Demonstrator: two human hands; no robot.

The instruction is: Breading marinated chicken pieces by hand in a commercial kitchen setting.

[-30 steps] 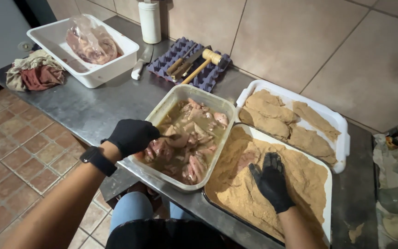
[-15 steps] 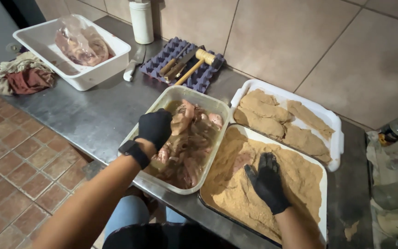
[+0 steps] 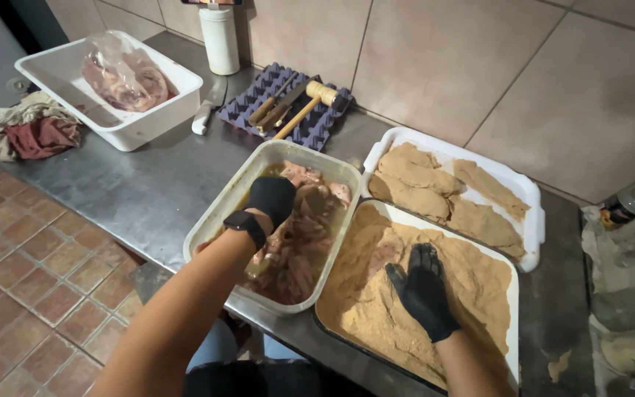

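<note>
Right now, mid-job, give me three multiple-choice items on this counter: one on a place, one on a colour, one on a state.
1. Where is the left hand?
A. In the tub of wet meat
B. In the tray of crumbs
C. On the egg carton

2. What colour are the gloves?
A. Blue
B. Black
C. White

3. How does the right hand lie?
A. Closed in a fist
B. Lifted clear above the tray
C. Open and flat on the tray of crumbs

Answers:
1 A, the gloved hand is down among the meat pieces in the pale tub.
2 B, both hands wear black gloves.
3 C, its fingers are spread and pressed onto the crumbs, beside a piece of meat showing through.
</note>
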